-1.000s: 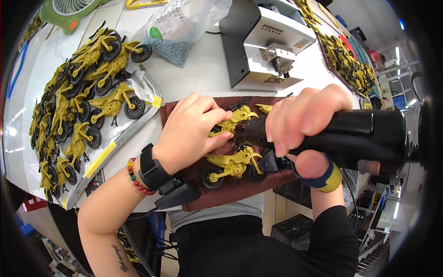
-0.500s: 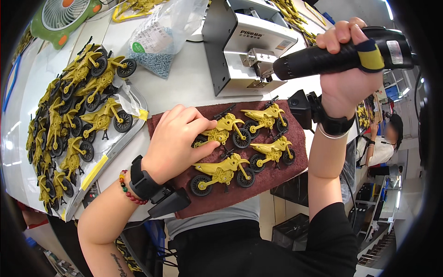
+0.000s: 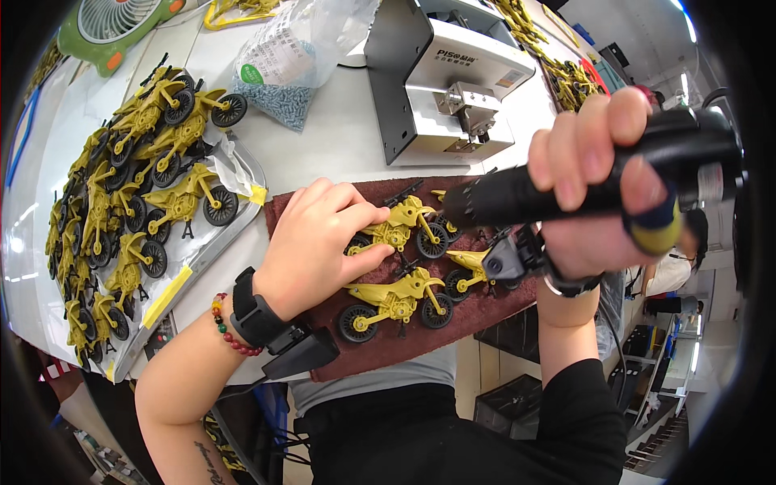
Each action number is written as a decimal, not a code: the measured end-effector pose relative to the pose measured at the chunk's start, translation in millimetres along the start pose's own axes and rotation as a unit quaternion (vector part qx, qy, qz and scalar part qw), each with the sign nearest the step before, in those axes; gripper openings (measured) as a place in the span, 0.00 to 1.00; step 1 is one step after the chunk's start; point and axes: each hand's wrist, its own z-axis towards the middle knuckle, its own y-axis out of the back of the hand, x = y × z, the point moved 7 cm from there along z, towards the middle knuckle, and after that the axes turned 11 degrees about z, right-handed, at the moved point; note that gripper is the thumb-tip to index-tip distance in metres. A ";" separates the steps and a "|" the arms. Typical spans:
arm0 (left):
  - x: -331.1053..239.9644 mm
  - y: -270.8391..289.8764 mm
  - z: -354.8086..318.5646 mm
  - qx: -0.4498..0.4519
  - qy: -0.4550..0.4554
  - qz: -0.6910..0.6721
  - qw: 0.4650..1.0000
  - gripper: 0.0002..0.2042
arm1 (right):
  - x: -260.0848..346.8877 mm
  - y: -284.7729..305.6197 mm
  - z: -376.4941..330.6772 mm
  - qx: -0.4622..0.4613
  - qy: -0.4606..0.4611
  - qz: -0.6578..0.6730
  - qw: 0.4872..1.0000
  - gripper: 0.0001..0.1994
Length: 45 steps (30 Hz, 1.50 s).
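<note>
My left hand (image 3: 319, 242) rests on the brown cloth (image 3: 372, 360), thumb and fingers closed on the rear of a yellow toy motorcycle (image 3: 398, 229) with black wheels. In my right hand (image 3: 594, 178) is a black electric screwdriver (image 3: 505, 196), held sideways with its nose pointing left, close to that motorcycle's front wheel. Whether its tip touches anything I cannot tell. Nearer to me on the cloth lies a second motorcycle (image 3: 396, 299). A third motorcycle (image 3: 465, 271), to the right, is partly covered by the right wrist's camera; one behind is mostly hidden by the screwdriver.
On the left a tray (image 3: 174, 299) bears a heap of yellow motorcycles (image 3: 105, 210). Behind the cloth stand a bag of small grey-blue screws (image 3: 279, 97) and a screw feeder (image 3: 453, 89). A green fan (image 3: 109, 36) is at the far left. Another person (image 3: 671, 275) is at the right.
My right hand has brought the electric screwdriver down and left, from beside the screw feeder to over the cloth. The left hand keeps its hold on the same motorcycle. The view has shifted slightly.
</note>
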 end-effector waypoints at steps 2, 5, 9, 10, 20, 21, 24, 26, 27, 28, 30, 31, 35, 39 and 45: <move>0.0 0.1 0.1 -0.002 -0.002 -0.001 1.000 0.13 | -8.7 -6.0 -6.5 -0.008 -0.012 0.000 1.000 0.14; 2.0 -0.2 -1.1 -0.001 -0.002 0.001 1.000 0.13 | -21.6 -4.5 -8.3 -0.022 -0.019 0.007 1.000 0.13; 2.1 3.1 -1.2 -0.007 -0.003 0.003 1.000 0.15 | -24.1 -3.3 -7.8 -0.060 -0.016 -0.061 0.996 0.13; 1.2 3.6 -0.5 -0.006 -0.003 0.003 1.000 0.14 | -26.2 -1.3 -6.5 -0.061 -0.013 -0.063 0.996 0.13; -9.1 3.4 6.3 0.011 0.012 0.025 1.000 0.14 | -43.3 0.1 7.6 -0.067 0.145 -0.030 0.987 0.14; -14.7 0.4 8.1 0.015 -0.004 0.003 1.000 0.14 | -44.5 1.7 6.2 -0.070 0.137 -0.025 0.988 0.14; -0.1 -14.4 4.6 0.045 0.050 -0.013 0.998 0.14 | -40.9 6.2 0.2 -0.075 0.122 -0.022 0.989 0.14; -20.3 3.4 6.1 0.093 -0.023 0.084 0.992 0.15 | -37.7 -6.5 4.4 -0.074 0.145 -0.009 0.987 0.14; -7.2 -2.1 0.4 0.053 0.032 0.054 0.997 0.14 | -40.1 -2.0 3.3 -0.087 0.140 -0.027 0.986 0.14; 8.7 -1.3 -8.2 0.011 0.091 0.028 0.995 0.14 | -42.9 3.3 2.1 -0.096 0.133 -0.041 0.986 0.14; -8.4 0.0 1.2 0.051 -0.014 0.038 0.998 0.15 | -36.2 10.5 -2.8 -0.078 0.188 -0.081 0.976 0.15; -9.2 -4.4 6.0 0.026 -0.023 0.042 0.999 0.16 | -45.1 14.0 -8.5 -0.133 0.057 0.118 0.982 0.15; -14.7 -6.1 14.7 0.032 0.007 0.000 0.999 0.15 | -36.8 16.9 -10.8 0.034 0.007 0.101 0.994 0.17; -14.4 6.7 13.6 0.023 0.022 0.013 0.999 0.16 | -20.3 13.1 -9.9 -0.022 -0.007 0.044 0.999 0.16; -12.0 8.0 7.7 0.001 -0.001 -0.023 1.000 0.18 | -20.6 -2.1 -5.2 0.029 -0.011 0.039 0.999 0.16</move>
